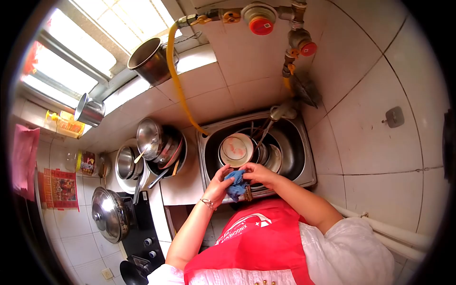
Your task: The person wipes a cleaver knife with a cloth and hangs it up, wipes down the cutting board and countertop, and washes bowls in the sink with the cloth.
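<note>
A crumpled blue cloth is bunched between my two hands at the front rim of the sink. Its left side is gripped by my left hand, which has a bracelet at the wrist. The fingers of my right hand curl onto the upper right part of the cloth. Just beyond my fingertips, a white bowl with a reddish pattern or residue inside sits among stacked dishes in the basin. A metal bowl lies to its right, partly hidden. The faucet points down over the dishes.
Left of the sink, a dark pot holds stacked bowls and utensils. A lidded wok sits on the black stove. On the windowsill stand a metal pot and a metal mug. A yellow hose hangs to the sink.
</note>
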Motion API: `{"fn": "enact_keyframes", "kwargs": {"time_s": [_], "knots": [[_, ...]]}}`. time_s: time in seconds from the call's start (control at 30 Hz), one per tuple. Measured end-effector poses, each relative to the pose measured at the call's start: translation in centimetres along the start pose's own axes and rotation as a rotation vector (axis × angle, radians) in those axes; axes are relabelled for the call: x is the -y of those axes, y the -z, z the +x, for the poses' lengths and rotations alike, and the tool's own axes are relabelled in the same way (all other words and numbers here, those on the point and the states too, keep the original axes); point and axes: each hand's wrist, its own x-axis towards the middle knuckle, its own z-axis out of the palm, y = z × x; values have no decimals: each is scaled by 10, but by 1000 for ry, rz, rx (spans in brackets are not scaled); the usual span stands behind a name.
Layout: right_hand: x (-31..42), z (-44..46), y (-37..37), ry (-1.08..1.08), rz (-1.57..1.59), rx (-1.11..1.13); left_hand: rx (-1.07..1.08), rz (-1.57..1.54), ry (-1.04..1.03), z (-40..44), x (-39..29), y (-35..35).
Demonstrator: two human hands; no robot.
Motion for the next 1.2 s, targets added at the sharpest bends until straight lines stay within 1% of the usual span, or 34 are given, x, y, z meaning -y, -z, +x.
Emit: {"fn": "enact_keyframes", "kwargs": {"time_s": [0.03, 0.07, 0.1, 0.17, 0.2, 0.23, 0.37, 0.43, 0.5, 0.57, 0.63, 0.67, 0.7, 0.77, 0.83, 0.9, 0.93, 0.97, 1.03, 1.07, 1.1, 1.17, 1.2], "knots": [[1, 3, -1, 23, -40, -37, 3, 42, 0, -6, 0, 0], [2, 4, -2, 67, 2, -44, 6, 108, 20, -12, -1, -1], [3, 4, -4, 60, -8, -29, 9, 188, -24, -15, 3, 1], [8, 5, -8, 73, 119, -32, -37, 343, 108, -24, 5, 7], [13, 4, -16, 91, 226, -61, -68, 332, 39, -23, 15, 13], [15, 4, -21, 106, 285, -74, -114, 381, 16, -22, 19, 18], [14, -3, -21, 159, 447, -149, -153, 295, -177, -32, 9, 35], [16, -9, -23, 181, 487, -174, -147, 66, -173, -43, 0, 42], [22, -13, -34, 205, 506, -188, -88, 70, -178, -58, -12, 43], [29, -13, -56, 226, 511, -208, -43, -61, -314, -65, -14, 46], [30, -8, -73, 239, 521, -173, -23, -113, -341, -79, -24, 57], [30, -4, -85, 250, 545, -154, 0, -125, -391, -84, -26, 66], [34, -2, -104, 254, 538, -147, 8, -33, -428, -95, -30, 76], [43, -4, -151, 253, 490, -83, -1, 41, -532, -116, -38, 97], [33, 8, -184, 239, 276, 61, -22, 156, -561, -143, -46, 119], [31, 11, -231, 225, -271, 43, -25, 227, -608, -158, -40, 147], [27, 12, -259, 289, -364, 66, -95, 297, -672, -175, -44, 158], [12, 27, -264, 303, -436, 71, -140, 245, -707, -184, -43, 172], [20, 28, -289, 527, -993, -34, -268, 216, -747, -212, -57, 200], [23, 30, -295, 551, -1081, -60, -363, 214, -783, -222, -61, 211], [33, 28, -305, 514, -1091, -69, -378, 244, -815, -236, -70, 217], [42, 29, -306, 378, -1023, -101, -427, 366, -856, -258, -86, 229], [45, 33, -305, 436, -1037, -115, -433, 405, -870, -263, -93, 230]]}}
